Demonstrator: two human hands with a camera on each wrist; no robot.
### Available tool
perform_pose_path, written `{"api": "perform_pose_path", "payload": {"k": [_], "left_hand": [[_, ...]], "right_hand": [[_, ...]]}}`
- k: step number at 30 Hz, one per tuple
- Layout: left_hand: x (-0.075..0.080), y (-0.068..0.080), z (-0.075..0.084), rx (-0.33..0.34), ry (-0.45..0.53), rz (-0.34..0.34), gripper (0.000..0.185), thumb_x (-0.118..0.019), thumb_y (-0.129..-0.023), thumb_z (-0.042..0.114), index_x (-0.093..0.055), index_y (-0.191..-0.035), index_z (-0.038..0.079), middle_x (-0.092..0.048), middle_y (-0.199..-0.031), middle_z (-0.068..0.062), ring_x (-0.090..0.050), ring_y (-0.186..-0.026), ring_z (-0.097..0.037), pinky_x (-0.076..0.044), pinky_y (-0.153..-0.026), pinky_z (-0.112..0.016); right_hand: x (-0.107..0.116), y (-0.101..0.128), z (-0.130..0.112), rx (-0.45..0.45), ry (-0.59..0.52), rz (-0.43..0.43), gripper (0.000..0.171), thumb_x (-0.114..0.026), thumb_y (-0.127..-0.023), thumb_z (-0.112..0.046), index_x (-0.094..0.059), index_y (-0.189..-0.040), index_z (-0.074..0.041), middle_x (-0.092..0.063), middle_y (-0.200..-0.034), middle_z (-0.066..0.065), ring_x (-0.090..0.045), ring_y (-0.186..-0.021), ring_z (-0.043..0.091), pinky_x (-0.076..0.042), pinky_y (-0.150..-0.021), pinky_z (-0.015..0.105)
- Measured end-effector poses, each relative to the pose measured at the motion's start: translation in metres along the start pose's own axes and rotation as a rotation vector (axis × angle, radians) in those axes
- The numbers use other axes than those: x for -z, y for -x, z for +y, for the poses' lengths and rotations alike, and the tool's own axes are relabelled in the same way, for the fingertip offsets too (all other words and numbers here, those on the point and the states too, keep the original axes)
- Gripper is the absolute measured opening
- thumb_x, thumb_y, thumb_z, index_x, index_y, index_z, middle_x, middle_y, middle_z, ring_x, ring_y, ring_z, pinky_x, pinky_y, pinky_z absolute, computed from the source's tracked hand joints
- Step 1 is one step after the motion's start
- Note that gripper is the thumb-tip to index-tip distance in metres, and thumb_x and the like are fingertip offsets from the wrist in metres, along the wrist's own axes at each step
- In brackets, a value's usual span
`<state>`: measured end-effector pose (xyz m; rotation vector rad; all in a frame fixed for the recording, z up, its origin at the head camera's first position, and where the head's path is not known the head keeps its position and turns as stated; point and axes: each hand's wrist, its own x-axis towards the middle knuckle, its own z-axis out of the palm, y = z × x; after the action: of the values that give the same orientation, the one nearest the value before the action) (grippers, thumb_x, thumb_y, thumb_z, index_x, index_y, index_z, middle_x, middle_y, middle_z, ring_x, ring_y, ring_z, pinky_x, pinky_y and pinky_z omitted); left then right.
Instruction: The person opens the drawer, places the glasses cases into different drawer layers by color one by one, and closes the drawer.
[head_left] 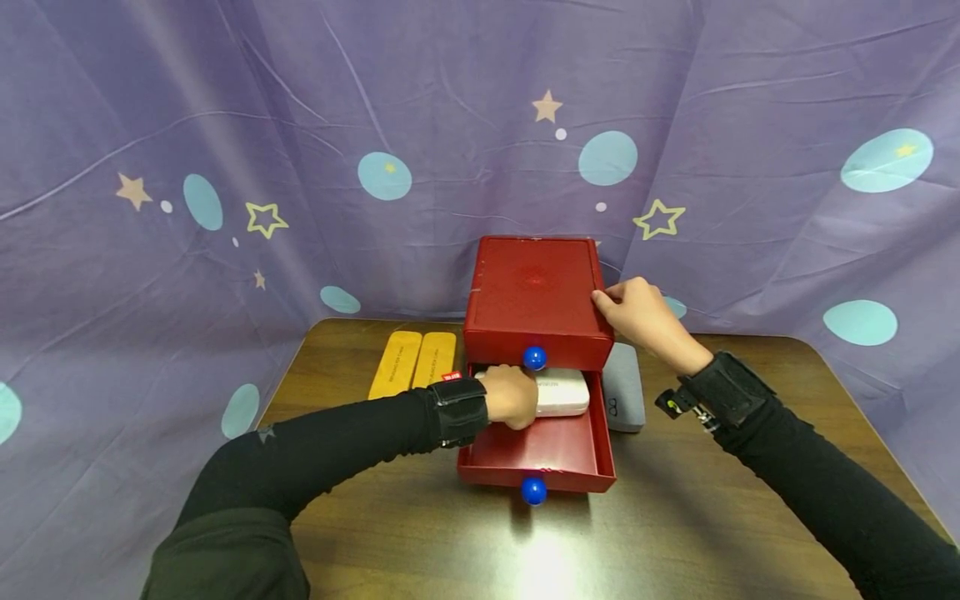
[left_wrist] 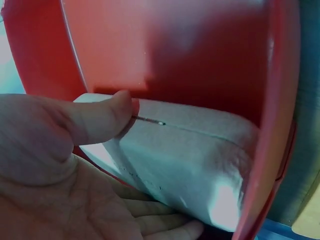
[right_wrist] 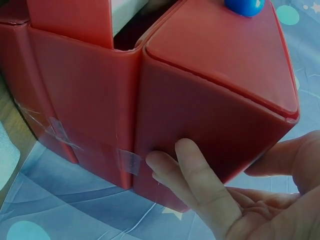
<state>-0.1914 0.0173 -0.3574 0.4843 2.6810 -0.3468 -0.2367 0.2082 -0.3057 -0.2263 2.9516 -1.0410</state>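
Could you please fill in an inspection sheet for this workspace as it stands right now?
Surface: dark wooden table, with a bright glare spot near the front edge.
Job's things: red drawer box; its lower drawer is pulled out, and a white case lies inside.
Clutter: two yellow packets left of the box; a grey case on its right.
Grippers: left hand holds the white case, thumb on top, fingers beneath; right hand steadies the box's upper right side, its grip around the corner.
Cables: nothing seen.
Surroundings: purple cloth with stars and circles hangs behind and around the table.
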Motion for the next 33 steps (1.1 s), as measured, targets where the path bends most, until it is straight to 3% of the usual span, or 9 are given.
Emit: {"api": "perform_pose_path", "payload": {"k": [7, 17, 24, 33], "left_hand": [[-0.006, 0.002, 0.0, -0.026, -0.071, 0.057, 0.033, -0.071, -0.089, 0.029, -0.072, -0.116, 0.009, -0.07, -0.117, -0.006, -0.064, -0.104, -0.02, -0.053, -0.089, -0.033], [-0.012, 0.002, -0.006, -0.085, -0.061, 0.112, 0.029, -0.07, -0.091, 0.029, -0.075, -0.112, 0.01, -0.071, -0.113, -0.007, -0.066, -0.102, -0.022, -0.054, -0.088, -0.035], [-0.014, 0.005, -0.013, -0.123, -0.057, 0.122, 0.046, -0.073, -0.09, 0.048, -0.073, -0.119, 0.012, -0.07, -0.117, -0.006, -0.066, -0.108, -0.024, -0.055, -0.091, -0.036], [-0.005, 0.019, -0.021, -0.134, -0.067, 0.117, 0.063, -0.076, -0.087, 0.051, -0.064, -0.13, 0.007, -0.069, -0.12, -0.004, -0.067, -0.109, -0.021, -0.058, -0.09, -0.035]], "right_hand": [[-0.001, 0.0, 0.001, 0.02, 0.023, 0.014, 0.041, -0.05, -0.106, -0.025, -0.076, -0.096, 0.006, -0.065, -0.064, 0.004, -0.056, -0.059, 0.014, -0.042, -0.056, 0.027], [-0.003, 0.0, 0.001, 0.029, 0.013, 0.022, 0.04, -0.052, -0.105, -0.025, -0.076, -0.098, 0.006, -0.066, -0.064, 0.002, -0.056, -0.059, 0.013, -0.042, -0.056, 0.027], [-0.002, 0.001, 0.0, 0.017, -0.003, 0.007, 0.041, -0.051, -0.106, -0.025, -0.075, -0.103, 0.008, -0.068, -0.067, 0.006, -0.059, -0.062, 0.014, -0.044, -0.056, 0.026], [-0.001, 0.003, 0.0, 0.007, -0.01, 0.011, 0.04, -0.051, -0.106, -0.025, -0.075, -0.104, 0.007, -0.068, -0.068, 0.005, -0.062, -0.065, 0.017, -0.045, -0.056, 0.025]]}}
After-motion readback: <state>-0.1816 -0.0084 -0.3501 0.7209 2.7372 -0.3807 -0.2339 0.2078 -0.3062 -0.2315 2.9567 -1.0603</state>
